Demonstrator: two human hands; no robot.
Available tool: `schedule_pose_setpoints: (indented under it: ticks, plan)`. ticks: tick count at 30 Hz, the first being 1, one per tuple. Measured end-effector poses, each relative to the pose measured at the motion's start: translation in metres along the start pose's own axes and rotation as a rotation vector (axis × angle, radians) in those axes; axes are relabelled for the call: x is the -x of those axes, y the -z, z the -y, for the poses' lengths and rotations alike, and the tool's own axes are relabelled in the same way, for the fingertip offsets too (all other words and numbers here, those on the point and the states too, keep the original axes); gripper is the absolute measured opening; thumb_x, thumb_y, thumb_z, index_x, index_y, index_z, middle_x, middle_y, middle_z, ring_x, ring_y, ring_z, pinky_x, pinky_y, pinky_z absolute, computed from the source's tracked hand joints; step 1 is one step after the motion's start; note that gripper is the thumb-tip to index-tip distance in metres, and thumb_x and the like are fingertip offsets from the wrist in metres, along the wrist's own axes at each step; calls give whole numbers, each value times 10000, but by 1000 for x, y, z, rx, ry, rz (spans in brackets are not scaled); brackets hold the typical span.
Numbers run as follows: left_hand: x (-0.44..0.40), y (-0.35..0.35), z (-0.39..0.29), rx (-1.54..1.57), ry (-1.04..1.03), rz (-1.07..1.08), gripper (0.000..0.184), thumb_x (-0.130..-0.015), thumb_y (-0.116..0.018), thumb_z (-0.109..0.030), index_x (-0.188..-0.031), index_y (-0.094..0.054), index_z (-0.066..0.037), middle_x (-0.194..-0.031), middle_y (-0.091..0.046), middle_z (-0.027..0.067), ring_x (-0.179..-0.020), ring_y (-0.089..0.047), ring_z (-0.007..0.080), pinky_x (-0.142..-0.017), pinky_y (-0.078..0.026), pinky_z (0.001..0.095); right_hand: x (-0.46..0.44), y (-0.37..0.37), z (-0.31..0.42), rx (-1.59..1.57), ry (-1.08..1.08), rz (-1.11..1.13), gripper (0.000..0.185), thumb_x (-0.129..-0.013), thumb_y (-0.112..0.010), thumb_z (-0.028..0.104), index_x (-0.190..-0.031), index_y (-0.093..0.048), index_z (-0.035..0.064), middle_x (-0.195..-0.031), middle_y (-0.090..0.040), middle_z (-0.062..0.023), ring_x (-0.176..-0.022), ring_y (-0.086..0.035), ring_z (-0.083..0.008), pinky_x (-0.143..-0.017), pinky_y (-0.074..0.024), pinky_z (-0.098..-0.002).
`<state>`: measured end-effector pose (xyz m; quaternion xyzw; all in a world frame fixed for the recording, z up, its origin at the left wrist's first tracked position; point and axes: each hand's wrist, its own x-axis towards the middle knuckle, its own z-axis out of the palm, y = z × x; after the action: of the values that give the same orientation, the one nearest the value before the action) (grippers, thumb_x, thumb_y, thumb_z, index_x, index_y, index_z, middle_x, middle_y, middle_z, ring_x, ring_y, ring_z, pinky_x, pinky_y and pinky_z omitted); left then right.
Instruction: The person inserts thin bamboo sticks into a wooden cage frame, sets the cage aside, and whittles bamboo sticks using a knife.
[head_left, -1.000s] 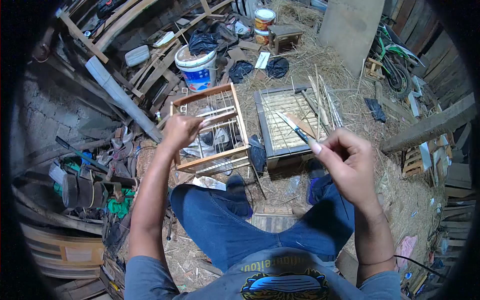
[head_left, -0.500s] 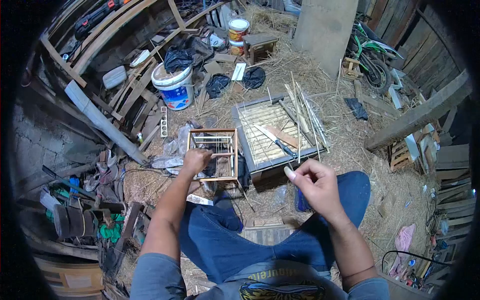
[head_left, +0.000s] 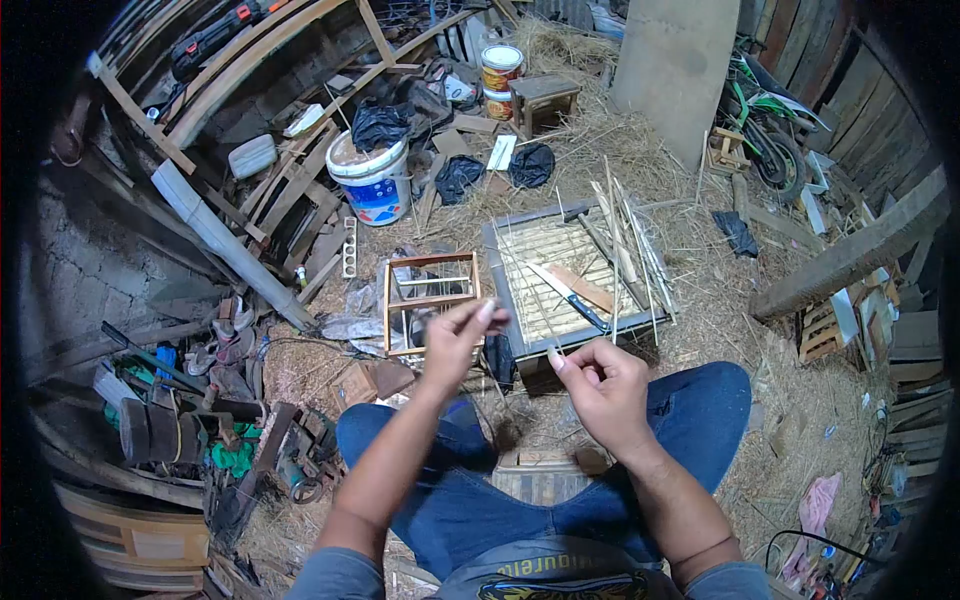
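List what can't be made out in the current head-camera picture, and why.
All in the head view:
- Whether the right hand holds anything: too small to tell at the thumb tip.
- Whether the left hand holds anything: too small and blurred.
- Lower right corner of the wooden frame: hidden behind the left hand.
- Lower part of the shirt print: cut off by the bottom edge.

1. Your left forearm (head_left: pixel 385 465) slants up toward one o'clock, your left hand (head_left: pixel 462 345) at its end with fingers bent in.
2. Your right forearm (head_left: pixel 682 502) slants toward eleven o'clock; your right hand (head_left: pixel 612 392) has curled fingers, its thumb (head_left: pixel 569 371) pointing toward eleven.
3. Your hands are near each other, not touching (the right sits between three and four o'clock from the left).
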<state>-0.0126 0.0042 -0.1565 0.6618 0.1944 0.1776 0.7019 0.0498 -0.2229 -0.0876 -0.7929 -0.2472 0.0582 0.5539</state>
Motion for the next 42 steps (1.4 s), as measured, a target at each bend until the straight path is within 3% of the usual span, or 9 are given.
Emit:
schedule_pose_setpoints:
  ticks: [4,7,13,16,22,25,38,40,42]
  plan:
    - [31,-52,-32,257,27,22,359,-1016,-679,-166,-1298,-646,53,-1083,-760,177,-963,-747,217,-868,-602,342,-5,-16,-5,128,120,-32,187,-852,-797,163,-773,-661,62,-665,-637,-98,-526,-618,-260,-505,-461,-381]
    - [29,-64,-21,307,43,-40,339,-959,-752,-116,-1248,-679,45,-1010,-769,128,-903,-743,170,-815,-594,304,-9,-27,-20,169,267,-67,147,-838,-806,98,-777,-691,31,-633,-618,-87,-502,-545,-172,-493,-427,-320]
    - [13,-49,-6,507,106,-62,280,-991,-703,-88,-1230,-690,58,-932,-753,140,-821,-741,178,-749,-631,334,-47,-13,-57,-115,381,57,267,-871,-783,280,-881,-726,19,-714,-664,-104,-567,-617,-204,-533,-476,-332]
    - [10,-42,-3,589,103,0,287,-994,-689,-78,-1244,-682,62,-906,-747,157,-770,-736,212,-700,-634,357,-87,-18,-92,250,-57,7,274,-981,-678,232,-871,-687,-19,-753,-660,-168,-647,-635,-288,-630,-485,-413]
    - [7,-45,-7,712,84,94,293,-1002,-662,-49,-1274,-671,60,-899,-746,181,-726,-727,245,-642,-606,350,-112,-72,-221,841,46,201,353,-883,-787,274,-1054,-645,0,-1068,-659,-183,-1045,-640,-373,-834,-544,-487]
    - [4,-43,-5,730,91,95,296,-999,-663,-40,-1279,-670,58,-907,-747,180,-724,-726,243,-641,-608,349,-114,-78,-236,911,102,212,369,-874,-792,290,-1076,-641,22,-1088,-640,-156,-1069,-613,-360,-848,-538,-477]
    - [0,-49,-5,595,53,35,389,-975,-695,-22,-1349,-624,59,-896,-747,158,-686,-714,192,-607,-602,304,-130,-70,-219,936,114,119,268,-893,-771,292,-951,-672,50,-916,-713,-115,-937,-667,-321,-790,-534,-472]
    - [0,-50,-7,565,62,30,398,-977,-692,-23,-1360,-617,57,-892,-747,157,-678,-711,191,-602,-598,299,-139,-59,-188,595,-106,92,199,-932,-743,201,-971,-652,28,-875,-726,-142,-823,-701,-326,-752,-541,-447]
    - [1,-53,-9,537,75,28,408,-980,-689,-25,-1372,-609,54,-888,-746,156,-669,-707,190,-597,-594,295,-148,-44,-165,347,-80,68,177,-952,-717,159,-1017,-635,17,-852,-724,-144,-793,-713,-301,-735,-547,-418]
